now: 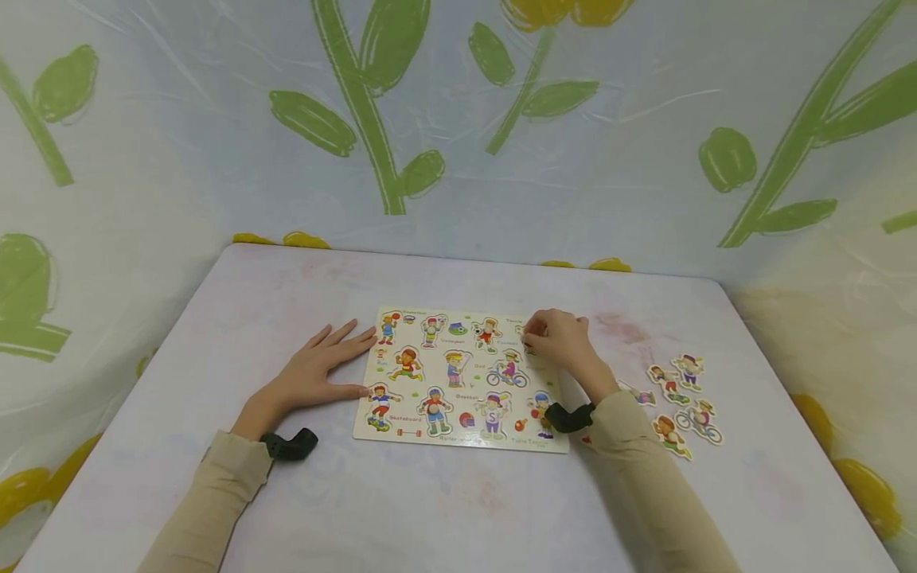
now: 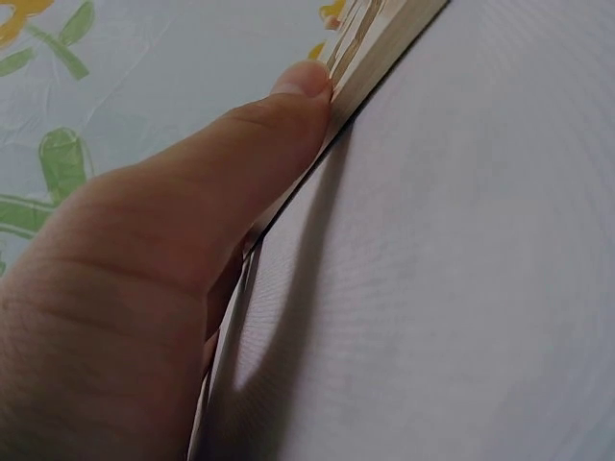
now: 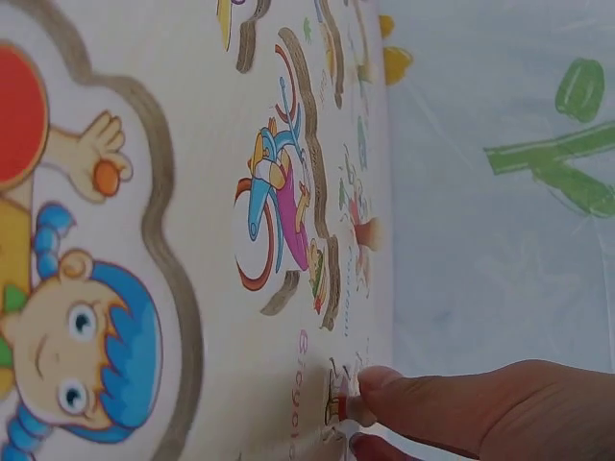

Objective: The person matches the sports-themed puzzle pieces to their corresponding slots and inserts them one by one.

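A wooden puzzle board [image 1: 458, 442] with pictures of children doing sports lies flat on the table. My left hand [image 1: 315, 372] is spread at its left side, with fingertips and thumb touching the edge; the left wrist view shows the thumb [image 2: 259, 125] against the board's side. Over the top right corner, my right hand [image 1: 562, 341] pinches a small puzzle piece [image 3: 357, 403] between thumb and fingertip, close to the board's surface. The hand covers most of that piece. Close to the right wrist camera is a blue-haired figure [image 3: 86, 346] in its cutout.
Right of the board, several loose pieces lie on the table, among them a cyclist [image 1: 702, 420], a runner [image 1: 672, 435] and a skateboarder [image 1: 669, 383]. The right forearm partly covers another piece [image 1: 640, 394]. Flower-patterned cloth [image 1: 458, 159] stands behind the table.
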`<state>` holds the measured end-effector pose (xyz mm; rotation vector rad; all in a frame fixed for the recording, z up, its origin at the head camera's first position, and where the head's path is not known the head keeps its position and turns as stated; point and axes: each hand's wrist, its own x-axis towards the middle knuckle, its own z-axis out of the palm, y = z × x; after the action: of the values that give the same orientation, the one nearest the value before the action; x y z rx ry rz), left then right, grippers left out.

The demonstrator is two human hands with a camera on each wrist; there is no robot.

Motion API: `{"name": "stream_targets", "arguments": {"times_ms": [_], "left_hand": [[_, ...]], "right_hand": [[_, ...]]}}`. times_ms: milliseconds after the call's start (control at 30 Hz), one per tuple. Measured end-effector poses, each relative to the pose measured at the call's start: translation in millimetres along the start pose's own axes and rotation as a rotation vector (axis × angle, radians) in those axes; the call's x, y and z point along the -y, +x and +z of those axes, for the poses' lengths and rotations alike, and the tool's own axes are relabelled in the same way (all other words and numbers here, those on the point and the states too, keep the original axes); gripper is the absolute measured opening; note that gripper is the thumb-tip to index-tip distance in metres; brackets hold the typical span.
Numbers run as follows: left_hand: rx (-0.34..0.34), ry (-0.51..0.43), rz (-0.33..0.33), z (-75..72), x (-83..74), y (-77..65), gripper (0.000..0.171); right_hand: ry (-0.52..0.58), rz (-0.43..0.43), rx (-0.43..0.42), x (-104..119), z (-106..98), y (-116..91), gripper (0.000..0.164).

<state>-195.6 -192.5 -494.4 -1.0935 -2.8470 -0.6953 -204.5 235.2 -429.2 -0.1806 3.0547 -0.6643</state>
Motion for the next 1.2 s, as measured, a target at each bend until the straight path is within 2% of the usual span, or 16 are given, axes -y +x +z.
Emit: {"name": "stream_targets", "arguments": {"times_ms": [367,633,933,1200], "left_hand": [[-0.008,0.002,-0.004,0.6,-0.2,-0.6,0.088],[-0.007,-0.001,0.006,-0.1,0.4,0.0,0.088],[0.015,0.001,-0.020,-0.9,0.3,-0.4,0.089],[0.011,-0.007,-0.013,-0.8,0.4,-0.1,0.089]], "right_hand": [[0.011,-0.035,-0.046,-14,-13,-20,0.016],[0.001,0.001,-0.034,-31,-25,-38,0.016],[-0.005,0.031,-0.021,-51,-39,-62,0.015],[-0.022,0.053,-0.047,-67,-50,-85,0.014]]}}
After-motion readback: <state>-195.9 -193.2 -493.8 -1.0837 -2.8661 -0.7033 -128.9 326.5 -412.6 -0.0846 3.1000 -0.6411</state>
